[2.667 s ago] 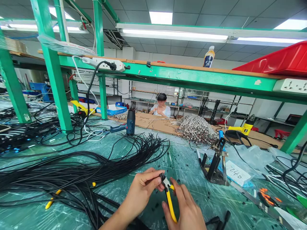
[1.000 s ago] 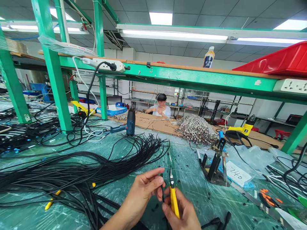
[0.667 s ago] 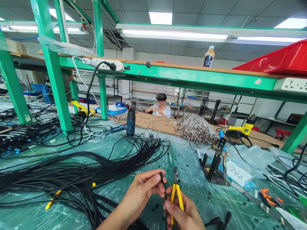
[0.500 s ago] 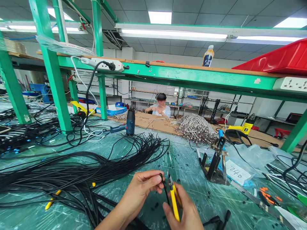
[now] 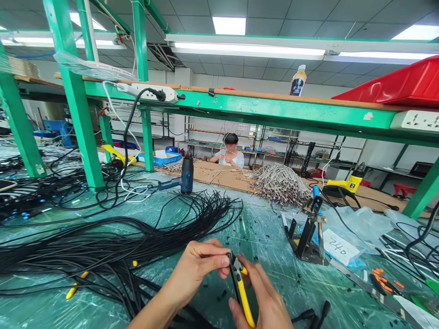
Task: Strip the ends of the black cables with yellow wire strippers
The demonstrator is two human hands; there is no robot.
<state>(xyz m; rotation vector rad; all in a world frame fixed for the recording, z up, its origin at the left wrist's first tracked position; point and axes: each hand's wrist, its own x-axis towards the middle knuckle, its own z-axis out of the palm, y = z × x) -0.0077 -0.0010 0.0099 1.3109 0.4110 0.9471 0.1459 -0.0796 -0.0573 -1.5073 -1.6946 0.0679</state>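
Note:
My left hand (image 5: pixel 203 265) is closed, its thumb and fingertips pinching the end of a black cable (image 5: pixel 234 285). In my right hand (image 5: pixel 265 292) is a pair of yellow-handled cutting pliers (image 5: pixel 244 297), gripped around the handles. The pliers' jaws are up against the cable's end, right by my left fingertips; whether they are closed on it I cannot make out. To the left lies a large bundle of black cables (image 5: pixel 147 237). Near my right wrist several black cable ends (image 5: pixel 320 315) rest on the table.
A dark blue heat gun (image 5: pixel 187 173) stands behind the bundle. Right of my hands is a black metal fixture (image 5: pixel 305 237), beside a paper marked 240 (image 5: pixel 339 246). A pile of pale cables (image 5: pixel 281 183) lies farther back, near a person (image 5: pixel 231 153) seated opposite. A green shelf beam (image 5: pixel 254 103) crosses above.
The pliers have come in to the cable's end, their jaws now beside my left fingertips. My left hand has shifted slightly left and stays pinched on the cable.

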